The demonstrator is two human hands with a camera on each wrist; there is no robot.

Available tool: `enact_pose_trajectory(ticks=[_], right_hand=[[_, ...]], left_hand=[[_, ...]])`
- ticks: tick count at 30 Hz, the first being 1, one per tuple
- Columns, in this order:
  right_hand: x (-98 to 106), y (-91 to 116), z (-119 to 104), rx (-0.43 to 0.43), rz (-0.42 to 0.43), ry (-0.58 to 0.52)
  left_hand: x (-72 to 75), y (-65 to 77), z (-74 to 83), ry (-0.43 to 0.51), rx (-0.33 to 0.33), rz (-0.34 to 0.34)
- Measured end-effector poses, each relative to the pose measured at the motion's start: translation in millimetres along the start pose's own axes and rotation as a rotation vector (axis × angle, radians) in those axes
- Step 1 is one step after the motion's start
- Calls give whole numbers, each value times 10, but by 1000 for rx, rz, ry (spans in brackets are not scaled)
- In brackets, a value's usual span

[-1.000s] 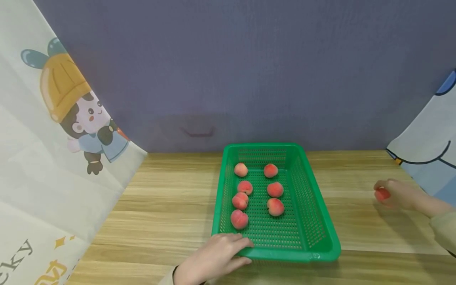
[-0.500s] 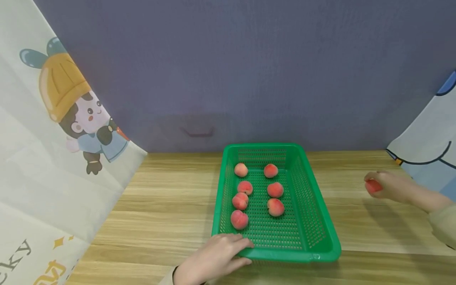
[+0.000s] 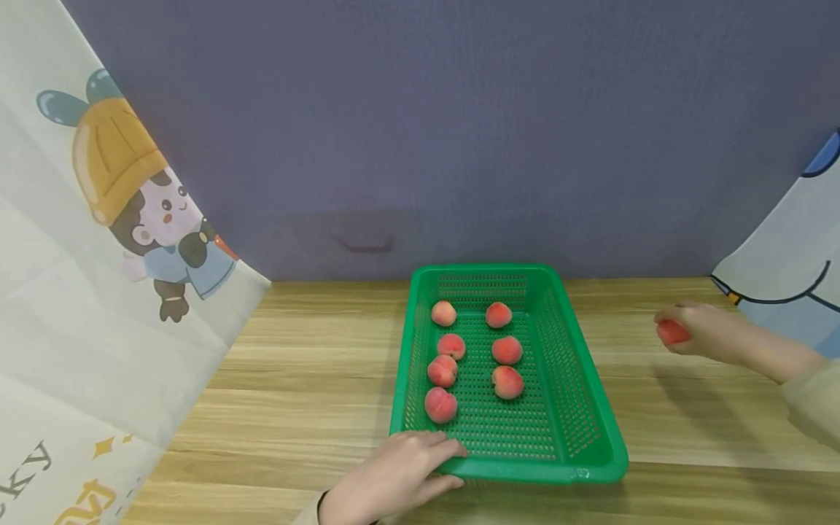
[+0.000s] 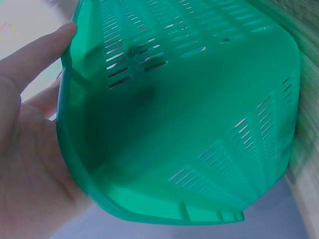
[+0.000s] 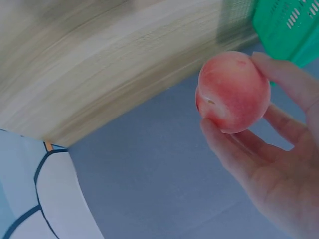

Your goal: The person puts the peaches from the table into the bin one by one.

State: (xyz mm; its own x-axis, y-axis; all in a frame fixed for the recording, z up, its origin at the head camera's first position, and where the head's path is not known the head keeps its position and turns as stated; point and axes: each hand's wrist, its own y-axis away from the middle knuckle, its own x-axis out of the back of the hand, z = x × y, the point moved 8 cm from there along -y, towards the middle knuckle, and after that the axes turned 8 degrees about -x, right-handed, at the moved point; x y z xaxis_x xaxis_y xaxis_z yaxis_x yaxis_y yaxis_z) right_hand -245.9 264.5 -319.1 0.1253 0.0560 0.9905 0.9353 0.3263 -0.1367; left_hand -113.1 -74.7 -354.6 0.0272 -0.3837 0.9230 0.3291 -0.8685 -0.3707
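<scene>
My left hand (image 3: pixel 397 470) grips the near left corner of a green plastic basket (image 3: pixel 525 469), fingers over the rim and thumb outside. The left wrist view shows the basket's slotted outer wall (image 4: pixel 164 114) beside that hand. Out to the right, my right hand (image 3: pixel 709 334) holds a red peach (image 3: pixel 673 332) above the table. Up close, the thumb and fingertips pinch the round peach (image 5: pixel 233 92) by its sides. Inside the basket several peaches lie in two rough columns, a left one with a pink peach (image 3: pixel 441 405) nearest me and a right one ending at a red-yellow peach (image 3: pixel 508 382).
The basket stands on a wood-grain table (image 3: pixel 315 379), its far end close to a grey-blue back wall (image 3: pixel 420 146). A white panel with a cartoon figure (image 3: pixel 164 204) borders the left side. Another printed panel (image 3: pixel 781 240) borders the right.
My right hand has risen from the table with the peach and moved left and away from me, nearer the basket. The left hand and the basket have stayed still.
</scene>
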Motion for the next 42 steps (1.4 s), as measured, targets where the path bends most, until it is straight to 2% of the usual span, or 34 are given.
enact_pose_trajectory(ticks=[5, 20, 29, 36, 42], right_hand=[[45, -35, -77, 19, -11, -7], [228, -85, -374, 147, 101, -1], [294, -153, -541, 148, 70, 1], [375, -212, -728, 192, 92, 17], [399, -254, -874, 218, 72, 31]], left_hand=[[1, -2, 5, 3, 2, -2], [1, 3, 10, 12, 1, 18], [11, -15, 19, 22, -1, 15], [8, -18, 12, 19, 4, 7], [8, -11, 11, 15, -1, 13]])
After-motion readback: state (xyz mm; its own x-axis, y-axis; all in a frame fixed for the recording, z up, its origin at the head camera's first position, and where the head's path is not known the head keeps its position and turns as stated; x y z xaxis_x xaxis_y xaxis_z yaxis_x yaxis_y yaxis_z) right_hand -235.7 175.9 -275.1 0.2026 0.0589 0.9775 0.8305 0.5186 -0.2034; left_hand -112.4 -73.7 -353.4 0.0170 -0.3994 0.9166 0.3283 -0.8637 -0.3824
